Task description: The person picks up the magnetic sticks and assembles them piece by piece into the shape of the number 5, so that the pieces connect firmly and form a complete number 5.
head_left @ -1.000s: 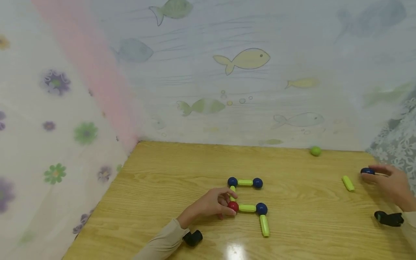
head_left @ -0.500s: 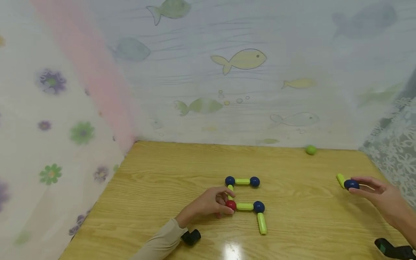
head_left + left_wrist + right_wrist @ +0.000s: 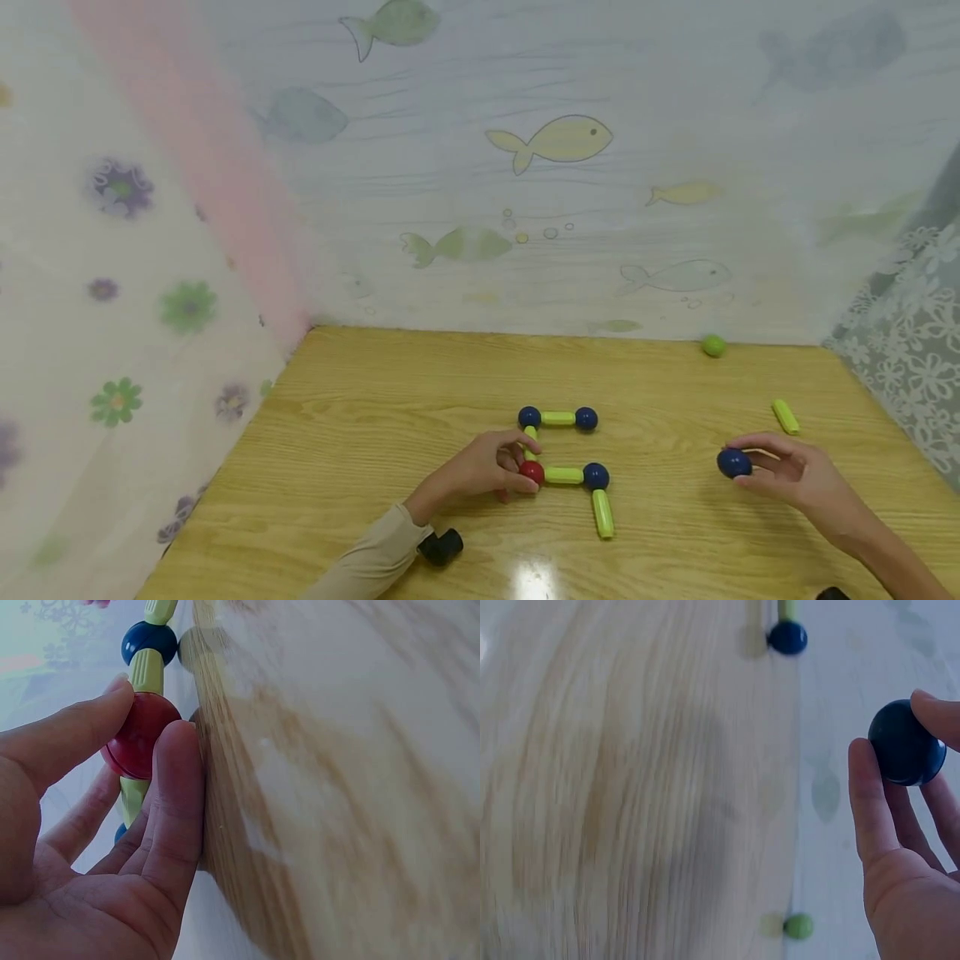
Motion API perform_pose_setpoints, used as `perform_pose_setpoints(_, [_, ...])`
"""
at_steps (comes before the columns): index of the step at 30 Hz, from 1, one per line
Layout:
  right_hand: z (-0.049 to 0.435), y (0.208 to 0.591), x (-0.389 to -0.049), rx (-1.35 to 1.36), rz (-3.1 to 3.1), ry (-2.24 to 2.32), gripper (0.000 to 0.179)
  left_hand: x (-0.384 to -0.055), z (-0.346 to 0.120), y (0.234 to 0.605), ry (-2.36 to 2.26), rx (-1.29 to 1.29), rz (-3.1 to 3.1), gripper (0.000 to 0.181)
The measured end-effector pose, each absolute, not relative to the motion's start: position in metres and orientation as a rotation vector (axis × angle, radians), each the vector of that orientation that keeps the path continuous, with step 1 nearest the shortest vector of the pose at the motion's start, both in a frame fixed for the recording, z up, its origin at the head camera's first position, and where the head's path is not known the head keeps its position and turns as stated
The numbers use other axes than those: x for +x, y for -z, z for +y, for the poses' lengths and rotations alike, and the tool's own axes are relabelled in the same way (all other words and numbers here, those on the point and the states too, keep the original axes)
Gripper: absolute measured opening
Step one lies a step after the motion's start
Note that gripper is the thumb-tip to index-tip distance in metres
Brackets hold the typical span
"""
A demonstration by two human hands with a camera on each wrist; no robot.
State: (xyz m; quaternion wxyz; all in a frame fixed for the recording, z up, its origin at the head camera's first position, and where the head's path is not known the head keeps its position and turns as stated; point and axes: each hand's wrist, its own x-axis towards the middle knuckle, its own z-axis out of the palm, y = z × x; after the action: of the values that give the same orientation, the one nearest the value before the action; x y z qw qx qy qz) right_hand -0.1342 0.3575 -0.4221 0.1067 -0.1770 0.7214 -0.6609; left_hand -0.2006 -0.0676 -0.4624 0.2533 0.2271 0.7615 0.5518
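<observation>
My left hand [image 3: 480, 468] pinches a red ball [image 3: 141, 736] between thumb and fingers. That ball belongs to a chain of yellow-green rods and blue balls lying on the table. One rod [image 3: 564, 475] runs from it to a blue ball [image 3: 596, 476], from which another rod [image 3: 603, 513] points toward the near edge. Farther back, two blue balls flank a rod [image 3: 558, 418]. To the right, above the wood, my right hand [image 3: 806, 483] holds a loose blue ball [image 3: 906, 742] by its fingertips. The left fingers partly cover the rod behind the red ball.
A loose yellow-green rod [image 3: 785, 417] lies at the right of the wooden table [image 3: 375, 375]. Near the back edge sits a green ball [image 3: 713, 345]. Fish-patterned cloth [image 3: 450, 167] rises behind the table, and flowered cloth [image 3: 187, 350] stands along the left.
My right hand has carried the blue ball leftward and nearer, away from the right edge and past the loose rod. The left hand keeps its hold on the red ball.
</observation>
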Motion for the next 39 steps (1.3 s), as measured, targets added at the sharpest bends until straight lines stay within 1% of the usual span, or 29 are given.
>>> perform_pose_setpoints(9, [0.300, 0.430, -0.125, -0.699, 1.963, 1.863, 0.039, -0.200, -0.068, 0.462, -1.506, 0.619, 2.061, 0.039])
perform_pose_setpoints(16, [0.265, 0.445, -0.114, -0.801, 2.029, 1.660, 0.036, -0.199, -0.067, 0.462, -1.517, 0.613, 2.050, 0.039])
perform_pose_setpoints(19, [0.255, 0.450, -0.110, -0.814, 2.047, 1.614, 0.033, -0.199, -0.067, 0.462, -1.512, 0.615, 2.051, 0.038])
perform_pose_setpoints(26, [0.237, 0.453, -0.101, -0.715, 2.178, 1.514, 0.031, -0.200, -0.068, 0.462, -1.509, 0.633, 2.048, 0.038])
perform_pose_setpoints(34, [0.224, 0.458, -0.096, -0.828, 2.376, 1.439, 0.032, -0.201, -0.068, 0.465, -1.517, 0.643, 2.038, 0.039])
perform_pose_setpoints(39, [0.216, 0.451, -0.096, -0.783, 2.470, 1.266, 0.034, -0.201, -0.068, 0.465, -1.530, 0.634, 2.037, 0.040])
